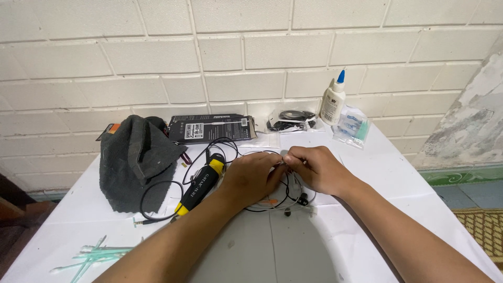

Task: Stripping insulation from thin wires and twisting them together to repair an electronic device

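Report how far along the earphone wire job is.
Laid out: the yellow-and-black tool, glue bottle and swabs lie on the table. In hand: left hand and right hand pinch the thin black wire together. Left: the glue stays capped, and the earbuds lie loose.

Dark grey cloth (133, 162), glue bottle (333, 99), black-and-yellow tool (200, 187), cotton swabs (91, 257)

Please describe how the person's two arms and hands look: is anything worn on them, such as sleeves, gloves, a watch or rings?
Both forearms are bare as far as the picture shows; no sleeve reaches into view. The left hand and the right hand wear no gloves. No watch, bracelet or ring can be seen on either wrist or on the visible fingers. No markings show.
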